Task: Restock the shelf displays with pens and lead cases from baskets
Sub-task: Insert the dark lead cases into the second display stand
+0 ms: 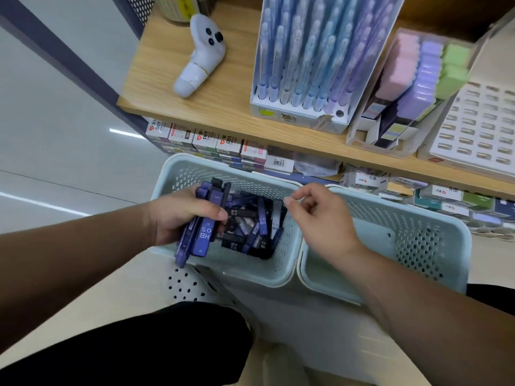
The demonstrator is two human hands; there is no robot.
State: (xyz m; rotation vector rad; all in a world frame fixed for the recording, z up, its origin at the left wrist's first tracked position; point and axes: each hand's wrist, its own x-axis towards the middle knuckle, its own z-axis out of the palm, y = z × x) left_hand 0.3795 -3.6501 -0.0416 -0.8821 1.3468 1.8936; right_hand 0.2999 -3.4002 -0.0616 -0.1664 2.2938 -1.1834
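A pale blue basket (178, 174) below the shelf holds several purple and black lead cases (250, 227) marked HB 0.5. My left hand (178, 215) grips a bundle of purple lead cases (200, 235) over the basket's left side. Over the rim between the two baskets hovers my right hand (320, 215), fingers loosely curled and holding nothing. A second pale blue basket (418, 224) stands to the right; no items show in it. On the wooden shelf (223, 87) stands a white pen display (312, 59) full of blue and purple pens.
A white game controller (200, 54) lies on the shelf's left part. Pink, purple and green eraser packs (412, 73) and a white tray of small items (479, 126) sit at the right. Boxed stationery (223, 146) fills the lower shelf behind the baskets.
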